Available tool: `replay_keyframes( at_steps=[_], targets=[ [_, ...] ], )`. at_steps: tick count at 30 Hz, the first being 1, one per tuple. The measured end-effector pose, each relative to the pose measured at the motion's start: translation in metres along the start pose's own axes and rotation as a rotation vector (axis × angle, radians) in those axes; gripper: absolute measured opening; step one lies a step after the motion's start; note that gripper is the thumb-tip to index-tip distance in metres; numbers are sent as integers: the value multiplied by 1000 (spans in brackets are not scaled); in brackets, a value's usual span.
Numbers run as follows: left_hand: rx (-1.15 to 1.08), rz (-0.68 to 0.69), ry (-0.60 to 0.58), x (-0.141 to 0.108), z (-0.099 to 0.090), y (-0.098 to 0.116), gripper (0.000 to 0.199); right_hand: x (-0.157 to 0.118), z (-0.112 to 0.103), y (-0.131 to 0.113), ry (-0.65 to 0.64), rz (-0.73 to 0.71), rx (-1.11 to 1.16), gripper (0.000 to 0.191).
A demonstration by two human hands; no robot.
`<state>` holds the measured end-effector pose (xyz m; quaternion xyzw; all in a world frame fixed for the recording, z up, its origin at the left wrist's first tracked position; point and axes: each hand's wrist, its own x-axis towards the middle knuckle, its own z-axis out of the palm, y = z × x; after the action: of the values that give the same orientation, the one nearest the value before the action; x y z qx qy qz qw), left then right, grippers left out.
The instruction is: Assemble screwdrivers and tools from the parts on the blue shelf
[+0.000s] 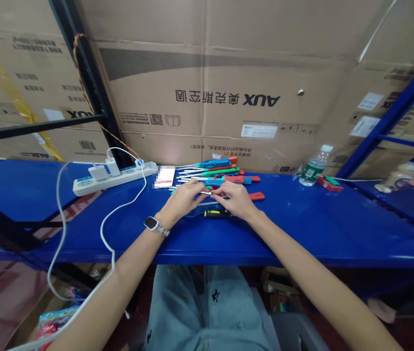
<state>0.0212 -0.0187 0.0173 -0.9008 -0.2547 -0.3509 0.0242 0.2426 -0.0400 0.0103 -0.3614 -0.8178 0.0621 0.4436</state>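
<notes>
I hold a small pale piece (207, 193) between my two hands, above the middle of the blue shelf (302, 229). My left hand (187, 196) is closed in a pinch on its left end, thumb and fingers drawn together. My right hand (236, 199) is closed on the other end, its fingertips almost meeting those of the left. The piece is too small and too covered by my fingers for me to tell what it is

Under and just beyond my hands lies a loose pile of long tools (221, 170), their blue, green, red and orange handles mostly pointing right and their thin metal shafts pointing left. Some of them are partly hidden by my fingers. Nearer to me, just below my right hand, a black and yellow handle (217, 214) lies flat on the shelf

Left of the pile, near it, is a white card (166, 177) with red print, partly blurred. Further left, a white power strip (115, 180) lies at a slant with plugs in it and white cables running down past my left forearm. I wear a watch (151, 223) on my left wrist. Well to the right, a clear bottle (312, 168) with a green label stands upright beside a red and green item (330, 183). Behind everything rise large printed cardboard boxes (207, 112)
</notes>
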Motion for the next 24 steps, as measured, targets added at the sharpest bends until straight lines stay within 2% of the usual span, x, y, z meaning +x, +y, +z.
replay_keyframes(
  at_steps=[4, 9, 18, 24],
  targets=[
    [12, 42, -23, 0, 0, 0, 15, 1, -2, -6, -17, -39, -88, 15],
    [55, 75, 25, 1, 0, 3, 19, 1, -1, -8, 22, -14, -150, 13],
    [163, 105, 46, 2, -1, 4, 22, -1, -1, -18, 43, 112, -56, 17],
    [208, 118, 135, 3, 0, 7, 19, 1, 3, -16, 45, 164, -41, 12]
  ],
)
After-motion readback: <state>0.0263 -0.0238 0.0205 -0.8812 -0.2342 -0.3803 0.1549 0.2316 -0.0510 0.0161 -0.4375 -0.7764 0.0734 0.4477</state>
